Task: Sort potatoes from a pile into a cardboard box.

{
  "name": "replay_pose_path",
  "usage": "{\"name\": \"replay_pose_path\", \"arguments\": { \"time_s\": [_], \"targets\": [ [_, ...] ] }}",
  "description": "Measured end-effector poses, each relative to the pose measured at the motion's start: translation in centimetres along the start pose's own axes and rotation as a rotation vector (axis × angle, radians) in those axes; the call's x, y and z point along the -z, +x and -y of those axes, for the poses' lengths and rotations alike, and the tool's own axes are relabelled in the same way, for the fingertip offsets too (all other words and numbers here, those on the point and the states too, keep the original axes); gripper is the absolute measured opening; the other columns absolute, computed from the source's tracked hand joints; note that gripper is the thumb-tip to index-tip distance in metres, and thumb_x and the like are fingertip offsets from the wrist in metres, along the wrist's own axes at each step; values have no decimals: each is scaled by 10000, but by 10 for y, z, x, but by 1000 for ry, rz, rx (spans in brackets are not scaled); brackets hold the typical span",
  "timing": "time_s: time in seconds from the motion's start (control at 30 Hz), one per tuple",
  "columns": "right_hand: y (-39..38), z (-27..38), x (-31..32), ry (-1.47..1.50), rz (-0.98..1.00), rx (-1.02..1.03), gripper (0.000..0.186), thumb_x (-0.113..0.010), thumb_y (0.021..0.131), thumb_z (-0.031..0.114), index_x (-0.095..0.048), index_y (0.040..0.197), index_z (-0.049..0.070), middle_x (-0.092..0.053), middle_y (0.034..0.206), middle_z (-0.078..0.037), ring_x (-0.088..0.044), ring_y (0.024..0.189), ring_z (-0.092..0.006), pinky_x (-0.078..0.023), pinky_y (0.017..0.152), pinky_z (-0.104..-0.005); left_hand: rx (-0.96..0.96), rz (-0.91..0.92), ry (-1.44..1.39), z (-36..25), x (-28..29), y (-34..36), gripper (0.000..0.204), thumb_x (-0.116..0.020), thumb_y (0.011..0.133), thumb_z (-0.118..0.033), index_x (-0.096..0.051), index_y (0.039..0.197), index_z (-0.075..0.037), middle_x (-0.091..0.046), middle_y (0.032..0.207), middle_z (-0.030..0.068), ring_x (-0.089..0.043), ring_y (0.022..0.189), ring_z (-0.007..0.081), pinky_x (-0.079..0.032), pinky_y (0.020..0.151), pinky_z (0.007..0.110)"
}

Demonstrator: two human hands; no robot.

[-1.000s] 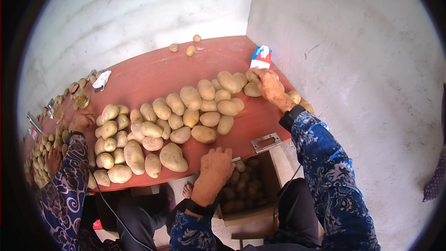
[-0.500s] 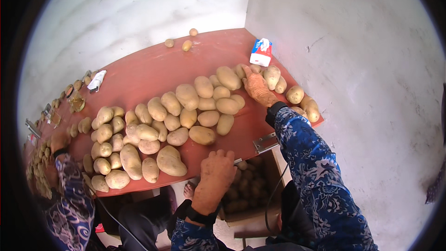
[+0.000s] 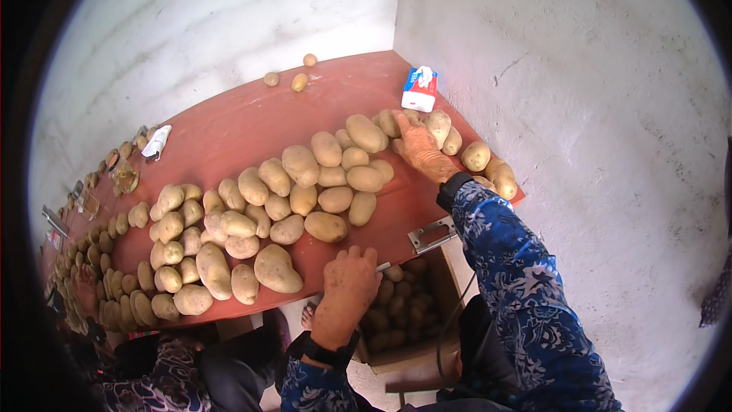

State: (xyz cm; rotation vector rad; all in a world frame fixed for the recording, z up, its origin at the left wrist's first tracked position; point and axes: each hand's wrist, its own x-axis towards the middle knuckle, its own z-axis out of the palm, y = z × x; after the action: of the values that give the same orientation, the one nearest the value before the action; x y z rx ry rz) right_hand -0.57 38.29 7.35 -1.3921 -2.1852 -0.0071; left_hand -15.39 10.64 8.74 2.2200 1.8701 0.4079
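My right hand (image 3: 418, 146) reaches over the table among potatoes near its right end. Its index finger and thumb are apart, and the index fingertip touches a potato (image 3: 387, 123); the other fingertips are partly hidden. At the table's front edge, my left hand (image 3: 347, 290) has its fingers curled, and their tips are out of sight. A thin metal piece (image 3: 383, 266) shows beside it; I cannot tell whether the hand grips it. Rows of potatoes (image 3: 301, 164) cover the table's middle, with a large potato (image 3: 277, 268) near the front edge.
The red table (image 3: 229, 133) meets a wall corner behind a tissue pack (image 3: 420, 90). A metal bracket (image 3: 431, 236) is at its front edge, above a cardboard box of potatoes (image 3: 412, 297). A glass jar (image 3: 124, 175) stands left. Beside me, a co-worker's hand (image 3: 86, 291) is among more potatoes.
The view has shifted slightly. My hands stay in nearly the same places. At the left, the co-worker's arm has drawn back and down, uncovering rows of potatoes.
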Motion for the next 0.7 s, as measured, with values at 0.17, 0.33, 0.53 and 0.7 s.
{"name": "replay_pose_path", "arguments": {
  "time_s": [0.17,0.33,0.53,0.7],
  "targets": [
    [-8,-5,24,98,-28,83,569,-614,834,104,-451,1377,157,-611,1176,-206,-577,1117,-401,-482,932,-496,-24,-33,-21,-1,2,-4,278,-715,799,-167,-576,1014,-59,-609,962,135,-604,925,341,-496,775,470],
    [-8,-25,53,127,-34,-53,463,-575,857,80,-528,1315,129,-605,1198,-188,-585,1111,-391,-482,938,-485,-35,-29,-21,2,1,-4,266,-711,800,-170,-566,992,-58,-608,963,134,-605,927,340,-492,772,474],
    [-38,-25,80,255,-57,10,429,-604,858,71,-542,1282,105,-617,1199,-196,-583,1122,-397,-492,920,-464,-61,-86,-33,7,-5,-5,241,-710,803,-186,-576,961,-62,-613,943,131,-611,908,342,-495,758,477],
    [-65,4,85,276,135,166,455,-631,877,44,-517,1316,76,-636,1186,-203,-639,1090,-321,-527,921,-395,-32,-58,-5,7,-6,-3,241,-714,802,-201,-586,957,-69,-619,940,124,-620,908,332,-502,755,473]
  ]
}}
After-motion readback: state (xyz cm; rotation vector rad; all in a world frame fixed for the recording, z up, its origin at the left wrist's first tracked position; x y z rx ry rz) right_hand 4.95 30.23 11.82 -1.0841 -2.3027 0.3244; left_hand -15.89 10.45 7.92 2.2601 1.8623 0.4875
